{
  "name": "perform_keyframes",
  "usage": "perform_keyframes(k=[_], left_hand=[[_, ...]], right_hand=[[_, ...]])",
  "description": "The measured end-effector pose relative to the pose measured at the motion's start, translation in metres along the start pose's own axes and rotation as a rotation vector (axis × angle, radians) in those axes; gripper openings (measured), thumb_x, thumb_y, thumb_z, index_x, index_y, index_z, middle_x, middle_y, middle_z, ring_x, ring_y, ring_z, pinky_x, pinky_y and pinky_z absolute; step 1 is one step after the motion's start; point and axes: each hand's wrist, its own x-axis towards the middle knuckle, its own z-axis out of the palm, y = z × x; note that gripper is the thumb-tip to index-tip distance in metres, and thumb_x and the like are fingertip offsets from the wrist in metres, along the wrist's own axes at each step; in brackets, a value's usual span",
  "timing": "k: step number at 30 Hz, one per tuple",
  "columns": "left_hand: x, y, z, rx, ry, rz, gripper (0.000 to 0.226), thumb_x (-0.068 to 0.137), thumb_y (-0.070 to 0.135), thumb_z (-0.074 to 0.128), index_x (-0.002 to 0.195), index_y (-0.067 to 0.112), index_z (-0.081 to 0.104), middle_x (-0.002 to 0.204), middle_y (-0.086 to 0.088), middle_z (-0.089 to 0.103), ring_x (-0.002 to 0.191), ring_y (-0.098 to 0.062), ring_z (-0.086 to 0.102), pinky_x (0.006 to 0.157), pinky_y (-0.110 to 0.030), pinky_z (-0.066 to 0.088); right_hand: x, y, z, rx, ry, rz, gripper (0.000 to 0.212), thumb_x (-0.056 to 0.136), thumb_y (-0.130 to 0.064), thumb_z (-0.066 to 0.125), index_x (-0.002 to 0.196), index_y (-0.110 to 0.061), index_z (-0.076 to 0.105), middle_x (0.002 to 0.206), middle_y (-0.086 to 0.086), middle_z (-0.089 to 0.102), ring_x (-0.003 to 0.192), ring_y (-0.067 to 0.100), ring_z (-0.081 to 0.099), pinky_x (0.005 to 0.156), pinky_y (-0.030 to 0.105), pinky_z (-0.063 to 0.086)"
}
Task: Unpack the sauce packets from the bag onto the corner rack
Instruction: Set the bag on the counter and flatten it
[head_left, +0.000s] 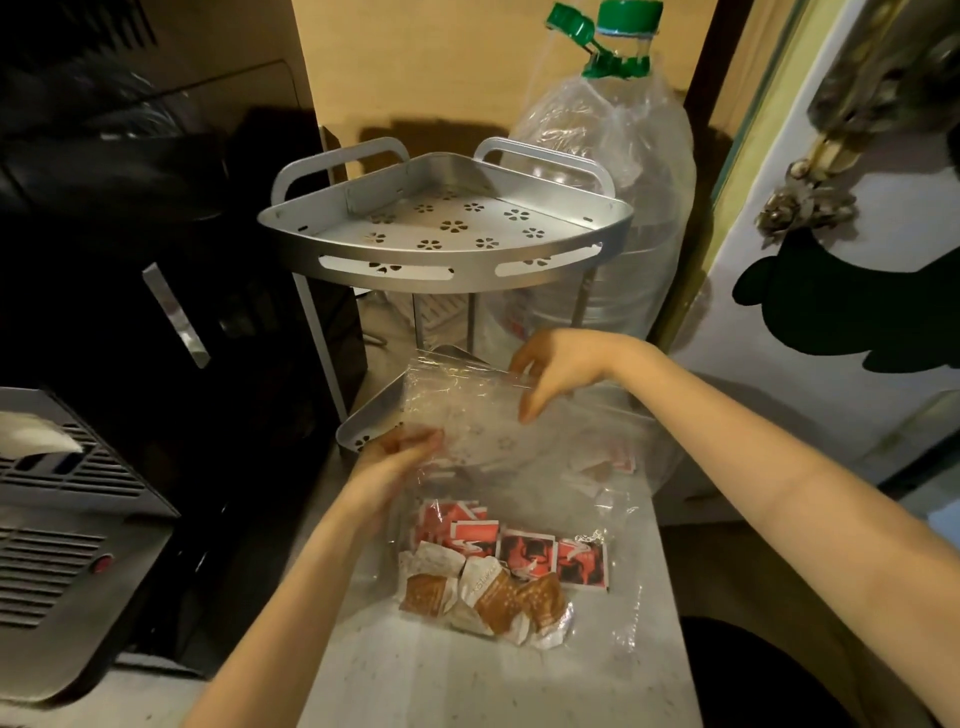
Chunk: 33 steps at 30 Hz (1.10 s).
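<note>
Both hands, left hand (400, 457) and right hand (558, 371), pinch the clear bag (467, 415) mouth apart over the tabletop (467, 686); sauce packets (498, 566) remain inside. Opening step; next, reach in and lift packets to the corner rack (447, 275).

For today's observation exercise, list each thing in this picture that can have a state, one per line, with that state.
clear plastic bag: mouth held apart by both hands
left hand: gripping the bag's near edge
right hand: pinching the bag's far edge
sauce packets: sealed, inside the bag
corner rack: top shelf holds nothing
large water bottle: green cap on
</note>
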Motion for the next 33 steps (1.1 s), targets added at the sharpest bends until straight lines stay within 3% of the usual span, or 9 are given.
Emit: perform_keyframes(k=[4,10,13,16,19,22,25,28,33], left_hand=[[-0.003,0.0,0.002,0.081,0.053,0.009,0.025,0.077,0.024,0.069,0.099,0.013,0.066,0.102,-0.008,0.07,0.098,-0.029,0.066,0.092,-0.048,0.05],[-0.045,0.001,0.029,0.684,0.527,0.476,0.063,0.087,0.031,0.058,0.14,0.012,0.03,0.145,-0.008,0.038,0.134,-0.021,0.033,0.109,-0.033,0.026],[-0.076,-0.026,0.049,0.71,0.405,0.655,0.058,0.091,0.036,0.043,0.143,0.02,0.023,0.151,0.005,0.023,0.139,-0.005,0.016,0.113,-0.025,0.012],[-0.091,-0.048,0.061,0.616,0.234,0.602,0.06,0.091,0.048,0.026,0.142,0.035,-0.002,0.152,0.02,-0.007,0.141,0.003,-0.005,0.114,-0.016,-0.002],[-0.095,-0.057,0.065,0.632,0.15,0.575,0.061,0.089,0.058,0.013,0.138,0.037,-0.018,0.149,0.017,-0.028,0.139,0.0,-0.02,0.11,-0.012,-0.013],[-0.099,-0.058,0.066,0.659,0.118,0.556,0.067,0.083,0.069,0.002,0.136,0.036,-0.022,0.146,0.015,-0.036,0.137,-0.002,-0.027,0.106,-0.009,-0.018],[-0.109,-0.052,0.061,0.585,0.123,0.526,0.07,0.077,0.076,-0.001,0.134,0.042,-0.02,0.143,0.022,-0.035,0.136,0.004,-0.025,0.107,-0.01,-0.016],[-0.116,-0.039,0.05,0.384,0.134,0.533,0.079,0.078,0.078,0.008,0.143,0.036,-0.008,0.151,0.021,-0.02,0.139,0.006,-0.013,0.11,-0.009,-0.007],[-0.122,-0.019,0.025,0.07,0.084,0.542,0.049,0.095,0.047,0.029,0.141,0.043,0.012,0.154,0.012,0.018,0.138,-0.001,0.023,0.113,-0.03,0.027]], right_hand=[[-0.005,0.0,0.005,0.022,-0.026,0.008,0.032,0.072,-0.033,0.074,0.087,-0.005,0.068,0.076,0.006,0.057,0.068,0.019,0.048,0.059,0.03,0.04],[-0.017,-0.007,0.01,0.09,0.019,0.023,0.031,0.074,-0.033,0.071,0.093,-0.008,0.07,0.075,0.006,0.053,0.067,0.019,0.044,0.051,0.025,0.034],[-0.019,-0.01,0.014,0.134,0.042,0.022,0.033,0.073,-0.032,0.072,0.091,-0.004,0.07,0.072,0.008,0.053,0.061,0.02,0.043,0.054,0.029,0.033],[-0.023,-0.016,0.02,0.248,0.033,0.029,0.029,0.074,-0.026,0.073,0.081,0.001,0.067,0.07,0.01,0.056,0.06,0.021,0.044,0.057,0.033,0.033],[-0.032,-0.024,0.023,0.342,0.009,0.034,0.015,0.075,-0.02,0.072,0.068,-0.009,0.067,0.063,0.007,0.052,0.051,0.018,0.035,0.051,0.031,0.025],[-0.043,-0.04,0.028,0.391,0.016,0.007,0.013,0.07,-0.021,0.072,0.069,-0.008,0.071,0.073,0.012,0.058,0.068,0.025,0.043,0.065,0.038,0.032],[-0.053,-0.058,0.034,0.435,0.017,-0.029,0.024,0.076,-0.011,0.068,0.052,-0.015,0.065,0.057,0.005,0.054,0.054,0.018,0.04,0.054,0.03,0.029],[-0.063,-0.077,0.04,0.478,0.025,-0.073,0.018,0.079,-0.01,0.065,0.062,-0.008,0.061,0.056,0.003,0.049,0.046,0.013,0.04,0.045,0.024,0.031],[-0.068,-0.092,0.06,0.829,0.137,-0.106,0.015,0.081,-0.006,0.064,0.084,0.008,0.062,0.079,0.025,0.058,0.072,0.03,0.051,0.07,0.04,0.043]])
